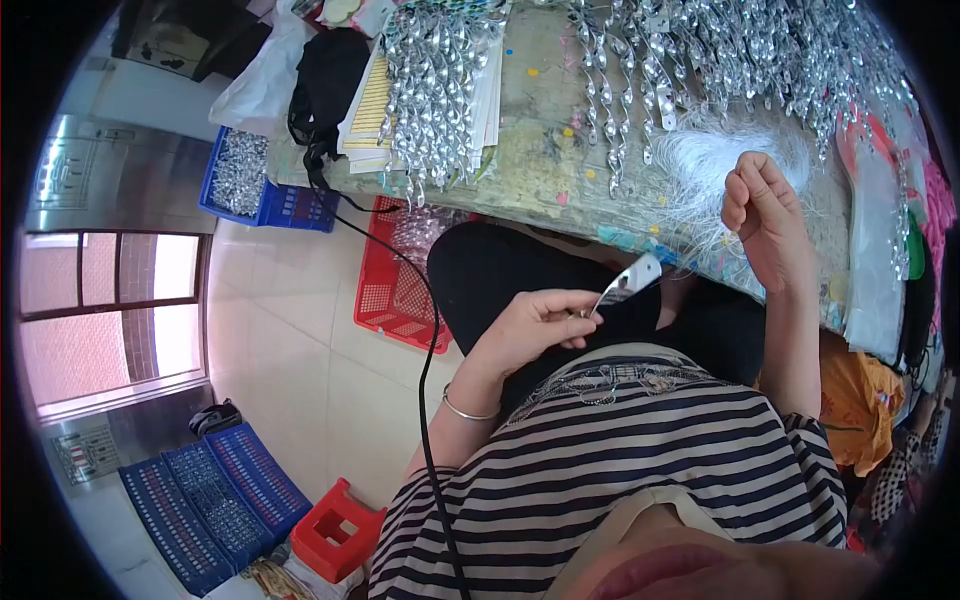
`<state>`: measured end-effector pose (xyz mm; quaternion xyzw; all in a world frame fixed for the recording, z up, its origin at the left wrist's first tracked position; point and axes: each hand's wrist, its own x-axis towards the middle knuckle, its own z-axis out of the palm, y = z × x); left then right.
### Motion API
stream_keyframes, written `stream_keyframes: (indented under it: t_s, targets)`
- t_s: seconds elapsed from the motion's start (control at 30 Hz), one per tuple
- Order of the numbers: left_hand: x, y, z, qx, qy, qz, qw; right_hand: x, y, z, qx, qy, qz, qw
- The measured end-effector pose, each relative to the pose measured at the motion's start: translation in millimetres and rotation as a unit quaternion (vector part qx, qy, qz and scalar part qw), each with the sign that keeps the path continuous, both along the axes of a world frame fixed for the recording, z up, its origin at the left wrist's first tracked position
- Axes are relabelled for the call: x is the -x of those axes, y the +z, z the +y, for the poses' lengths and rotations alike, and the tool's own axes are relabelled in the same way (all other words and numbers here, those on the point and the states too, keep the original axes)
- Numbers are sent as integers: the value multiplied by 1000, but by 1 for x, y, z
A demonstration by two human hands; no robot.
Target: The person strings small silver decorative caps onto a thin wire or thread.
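Note:
My left hand (540, 328) pinches one end of a shiny silver metal strip (632, 278) in front of my lap. The strip curves, and a small hole shows near its free end. Raised over the table's front edge, my right hand (768, 215) has its fingers closed with the fingertips together; whatever they may hold is too fine to make out. Just behind that hand lies a loose heap of thin white, clear-looking threads (705, 160). Strings of twisted silver pieces (430, 90) hang together at the table's left, and a larger mass of them (770, 50) covers its far right.
The worn table (545, 150) runs across in front of me. A red plastic basket (400, 300) stands on the floor beside my leg, near a blue crate (235, 180) of silver pieces. A black cable (432, 400) crosses my left side. A red stool (335, 530) stands lower left.

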<state>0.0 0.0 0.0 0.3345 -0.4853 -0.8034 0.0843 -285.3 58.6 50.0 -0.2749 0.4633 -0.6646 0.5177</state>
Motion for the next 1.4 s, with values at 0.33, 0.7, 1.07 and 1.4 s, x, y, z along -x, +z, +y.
stream_keyframes:
  t_s: [0.33,0.7,1.07,1.4]
  targets:
    - [-14,-2,-29,196,179,-103,959,0,-6,-7,-15,-25,59,998]
    - [16,36,-195,685,306,-215,625,-27,-29,-7,-153,117,133,972]
    - [17,-4,-249,778,227,-269,521,-25,-40,-51,-127,140,309,932]
    - [40,-8,-122,762,251,-157,576,1,-74,-168,-122,-26,668,734]
